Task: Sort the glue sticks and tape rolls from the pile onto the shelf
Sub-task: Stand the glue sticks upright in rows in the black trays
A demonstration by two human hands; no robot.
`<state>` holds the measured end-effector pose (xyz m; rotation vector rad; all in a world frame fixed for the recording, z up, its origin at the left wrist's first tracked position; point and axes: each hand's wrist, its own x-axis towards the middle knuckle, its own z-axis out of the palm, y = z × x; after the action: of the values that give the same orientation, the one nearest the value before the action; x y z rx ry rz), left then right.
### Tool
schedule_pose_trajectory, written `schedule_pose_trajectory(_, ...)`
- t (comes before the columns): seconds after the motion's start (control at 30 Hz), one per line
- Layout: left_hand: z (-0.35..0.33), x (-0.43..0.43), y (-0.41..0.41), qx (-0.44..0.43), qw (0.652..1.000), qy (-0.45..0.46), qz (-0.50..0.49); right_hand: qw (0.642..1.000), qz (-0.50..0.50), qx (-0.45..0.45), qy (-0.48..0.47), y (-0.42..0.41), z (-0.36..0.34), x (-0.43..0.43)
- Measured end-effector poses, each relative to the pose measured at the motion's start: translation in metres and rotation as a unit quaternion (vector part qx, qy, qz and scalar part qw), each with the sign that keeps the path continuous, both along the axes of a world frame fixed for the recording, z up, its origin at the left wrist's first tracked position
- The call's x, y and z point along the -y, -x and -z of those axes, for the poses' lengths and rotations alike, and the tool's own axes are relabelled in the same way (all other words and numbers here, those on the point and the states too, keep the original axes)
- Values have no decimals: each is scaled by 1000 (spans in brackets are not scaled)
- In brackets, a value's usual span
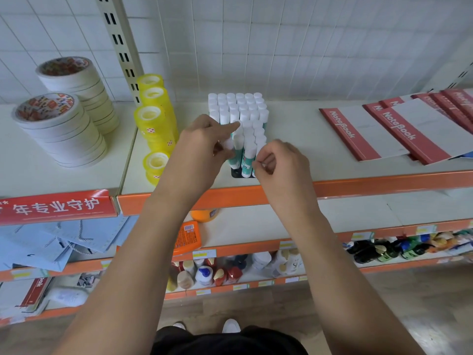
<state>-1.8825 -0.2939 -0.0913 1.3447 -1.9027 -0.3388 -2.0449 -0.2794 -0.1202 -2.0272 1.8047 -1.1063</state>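
A person in dark clothes and white shoes point(231, 326) stands at a shop rack. The lower shelves point(256, 245), below the block of glue sticks point(240, 111), hold bottles point(204, 275) and pale blue paper bags point(51, 242).

Both bare arms reach up to the top shelf point(384, 183). The left hand point(204, 147) is at the block's near left side. Its fingers are curled round one white-capped glue stick point(227, 144) and its forefinger is stretched out against the caps. The right hand point(279, 162) is bunched at the block's near right corner, thumb and forefinger pressed together. Whether they pinch a stick there cannot be told.

The glue sticks stand upright and tightly packed. A bare patch of black tray point(236, 172) shows at the near left corner, where a few more would seem to fit.

Left of the block, yellow tape rolls point(153, 119) stand in short stacks. Farther left are two tall stacks of wide white tape rolls point(61, 129). Red-spined notebooks point(371, 131) lie fanned out to the block's right, and a white-tiled wall point(307, 47) rises behind it.

No loose pile is in view, so the sorting looks close to finished. The tape appears shelved already, and what seems left is seating the last glue sticks in the near rows.
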Motion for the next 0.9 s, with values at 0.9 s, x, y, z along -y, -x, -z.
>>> schedule_pose_trajectory(0.9,32,5,22,-71,996,-20,-53,999,-3,36,12,-1,-3,8)
